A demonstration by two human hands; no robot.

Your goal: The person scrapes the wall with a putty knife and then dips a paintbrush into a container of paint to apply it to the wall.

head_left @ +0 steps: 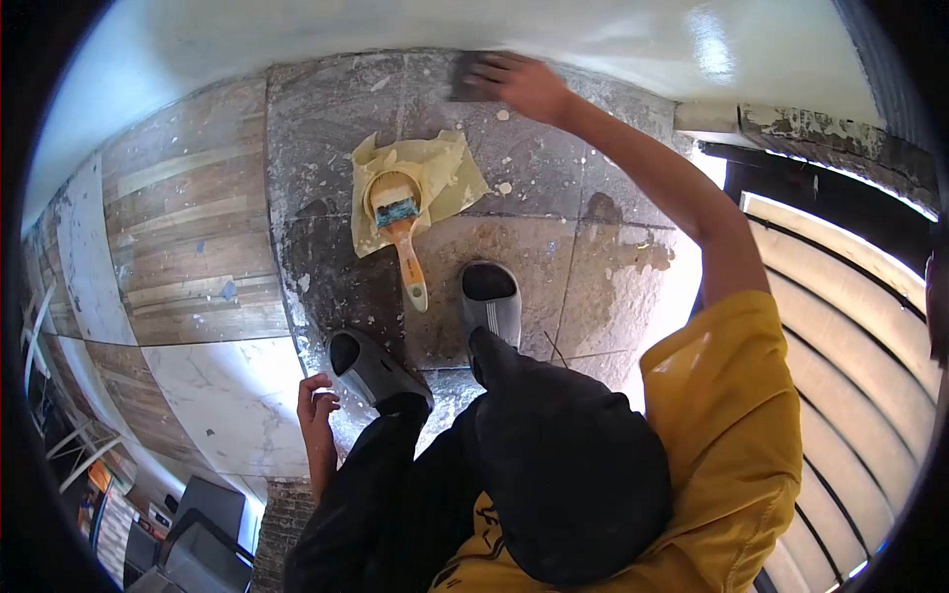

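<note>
My right hand reaches far forward to the foot of the pale wall. Its fingers lie pressed over a dark rectangular sheet, perhaps sandpaper; motion blurs both slightly. My left hand hangs low beside my leg, fingers loosely bent and apart, holding nothing. On the floor in front of my feet, a paintbrush with a wooden handle rests bristles-in on a small round container. Under the container lies a crumpled yellowish sheet.
The pale, glossy wall curves along the far side. Paint-spattered grey tiles lie underfoot, with wood-look tiles to the left. My grey slip-on shoes stand near the brush. A slatted panel is on the right, a dark chair lower left.
</note>
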